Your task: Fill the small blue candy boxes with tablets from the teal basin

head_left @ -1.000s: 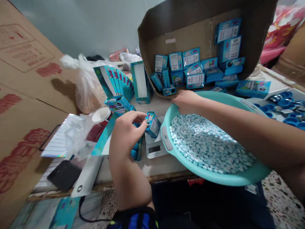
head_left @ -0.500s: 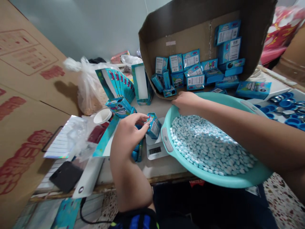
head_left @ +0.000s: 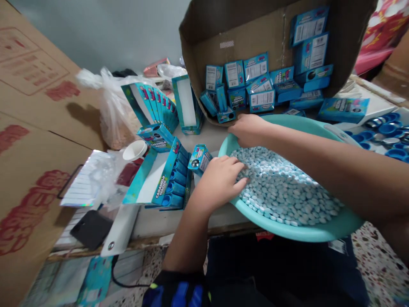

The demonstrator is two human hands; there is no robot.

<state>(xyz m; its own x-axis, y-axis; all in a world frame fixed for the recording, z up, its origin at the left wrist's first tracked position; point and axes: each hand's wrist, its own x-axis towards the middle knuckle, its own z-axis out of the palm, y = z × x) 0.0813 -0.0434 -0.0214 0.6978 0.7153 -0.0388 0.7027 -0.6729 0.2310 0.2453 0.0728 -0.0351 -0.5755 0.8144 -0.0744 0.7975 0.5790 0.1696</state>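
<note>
My left hand [head_left: 220,180] rests with spread fingers on the pale blue candies [head_left: 287,187] heaped in a turquoise plastic basin [head_left: 303,233]. My right hand [head_left: 246,130] curls over the basin's far rim. A small blue candy box [head_left: 200,159] sits tilted just left of my left hand, not touching it. Left of that lies an open blue display carton [head_left: 162,179] holding a row of blue tubes. The kitchen scale beneath the small box is mostly hidden.
A tilted cardboard box [head_left: 265,47] holds several blue cartons at the back. A plastic bag [head_left: 118,115] and white cup [head_left: 134,150] stand left of the display carton. Blue caps and metal lids [head_left: 386,134] lie at right. Large cardboard sheets [head_left: 35,85] rise at left.
My left hand has let go of the small box and moved right into the candies. The open display carton is now uncovered. My right hand stays on the rim.
</note>
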